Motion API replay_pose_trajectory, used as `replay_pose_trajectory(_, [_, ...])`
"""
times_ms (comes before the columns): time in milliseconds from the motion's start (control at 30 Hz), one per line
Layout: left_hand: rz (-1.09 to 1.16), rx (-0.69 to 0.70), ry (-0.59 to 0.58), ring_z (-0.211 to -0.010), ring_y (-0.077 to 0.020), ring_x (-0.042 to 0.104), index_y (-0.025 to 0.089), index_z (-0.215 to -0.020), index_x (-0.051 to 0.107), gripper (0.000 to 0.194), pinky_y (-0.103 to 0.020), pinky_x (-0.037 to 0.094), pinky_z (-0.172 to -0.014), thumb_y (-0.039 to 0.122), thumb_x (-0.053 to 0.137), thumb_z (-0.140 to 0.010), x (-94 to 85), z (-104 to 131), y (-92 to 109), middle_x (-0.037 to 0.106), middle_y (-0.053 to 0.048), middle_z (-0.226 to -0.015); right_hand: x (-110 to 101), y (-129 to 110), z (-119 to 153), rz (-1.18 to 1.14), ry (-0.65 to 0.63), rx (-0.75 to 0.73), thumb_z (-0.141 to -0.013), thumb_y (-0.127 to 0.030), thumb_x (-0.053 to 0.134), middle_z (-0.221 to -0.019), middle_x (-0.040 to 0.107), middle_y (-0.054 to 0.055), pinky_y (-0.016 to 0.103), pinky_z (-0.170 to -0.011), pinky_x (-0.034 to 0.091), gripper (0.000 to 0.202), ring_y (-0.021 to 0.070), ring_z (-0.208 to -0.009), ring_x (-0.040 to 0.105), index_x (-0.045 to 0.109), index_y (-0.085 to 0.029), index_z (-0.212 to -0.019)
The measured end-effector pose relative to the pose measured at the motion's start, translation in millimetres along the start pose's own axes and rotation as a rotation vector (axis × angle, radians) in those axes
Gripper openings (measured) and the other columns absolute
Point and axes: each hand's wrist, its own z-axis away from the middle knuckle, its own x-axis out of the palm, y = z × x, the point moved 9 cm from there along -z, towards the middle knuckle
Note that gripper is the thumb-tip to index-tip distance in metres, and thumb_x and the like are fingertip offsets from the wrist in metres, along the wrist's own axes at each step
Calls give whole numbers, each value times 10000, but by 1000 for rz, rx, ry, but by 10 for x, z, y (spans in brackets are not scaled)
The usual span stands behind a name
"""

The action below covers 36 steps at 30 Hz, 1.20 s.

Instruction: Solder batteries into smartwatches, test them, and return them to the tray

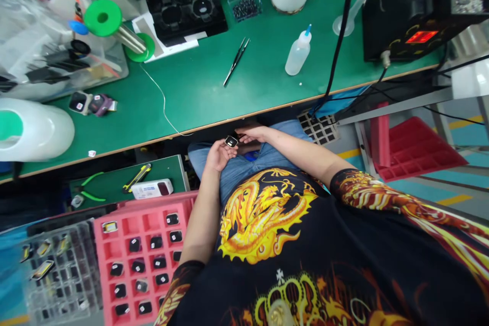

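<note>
A small dark watch-like piece (231, 141) with a light rim lies in the fingers of my left hand (220, 154), over my lap and just below the bench edge. My right hand (253, 133) is beside it, its fingertips close to the piece's right side; its fingers are curled, and what they hold, if anything, is too small to make out. On the green bench (198, 91) above my hands lie tweezers (236, 62). A thin wire runs from a spool with green ends (132, 39) down to the bench edge.
Left, a pink tray (130, 257) holds several dark pieces, beside a clear tray (57, 275). Cutters (91, 187) and a yellow knife (137, 177) lie on a lower shelf. A squeeze bottle (298, 53) stands on the bench; a black cable (341, 35) hangs at the right.
</note>
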Motion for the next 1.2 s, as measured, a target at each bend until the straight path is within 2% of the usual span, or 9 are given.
replay_pose_trajectory(200, [30,13,-14,-665,-199,698,144,-976,726,355,-304,554,-637,443,537,-1002,-17,23,26,787,-137,-859,-17,17,-38,262,79,-55,-1034,-494,724,-896,783,65,201,-689,563,383,135,-789,704,733,-122,-1127])
replay_pose_trajectory(267, [38,17,-13,-677,-199,701,146,-978,728,358,-310,560,-656,455,549,-1001,-19,30,30,788,-141,-878,-30,-7,-22,388,119,-85,-1008,-480,756,-959,801,90,245,-791,584,372,174,-901,731,752,-122,-1107])
replay_pose_trajectory(333, [43,18,-12,-697,-205,708,149,-984,729,352,-323,570,-678,462,568,-993,-15,40,29,792,-147,-902,-39,-74,3,503,155,-144,-967,-456,803,-1115,810,110,307,-927,590,361,215,-1064,742,761,-136,-1130])
replay_pose_trajectory(433, [53,10,-19,-726,-223,721,139,-1009,737,339,-344,581,-697,445,597,-973,1,54,17,798,-161,-931,-44,-176,39,636,182,-213,-951,-449,810,-1302,779,133,389,-1053,575,416,244,-1203,724,750,-147,-1231])
replay_pose_trajectory(533, [78,13,-21,-750,-228,727,126,-1017,746,334,-349,588,-715,425,608,-967,-3,56,10,800,-171,-951,-58,-252,118,737,211,-254,-980,-435,761,-1405,749,142,360,-1106,548,476,244,-1269,708,715,-158,-1363])
replay_pose_trajectory(667, [169,86,24,-779,-196,711,139,-1016,734,369,-337,595,-742,489,616,-1017,-86,16,52,782,-124,-966,-5,-375,420,881,249,-404,-1039,-378,650,-1562,654,169,373,-1141,518,642,305,-1357,671,514,-174,-1633])
replay_pose_trajectory(800, [271,159,82,-790,-163,678,151,-1068,698,417,-330,600,-738,565,655,-1057,-196,-82,93,733,-61,-1002,205,-378,723,1065,131,-571,-1033,-381,647,-1451,702,201,421,-1054,559,803,347,-1239,719,329,-212,-1751])
replay_pose_trajectory(933, [316,161,82,-799,-157,673,148,-1131,694,367,-323,609,-730,510,678,-1068,-221,-142,65,712,-51,-1019,421,-302,799,1204,-5,-657,-1019,-360,666,-1370,709,162,402,-1018,562,816,315,-1167,728,317,-306,-1755])
replay_pose_trajectory(1200, [309,101,17,-812,-161,682,146,-1150,696,345,-320,616,-727,481,691,-1067,-126,-106,-3,712,-52,-1025,488,-264,729,1269,-10,-651,-1016,-348,668,-1357,707,156,378,-990,566,816,306,-1147,741,313,-309,-1750])
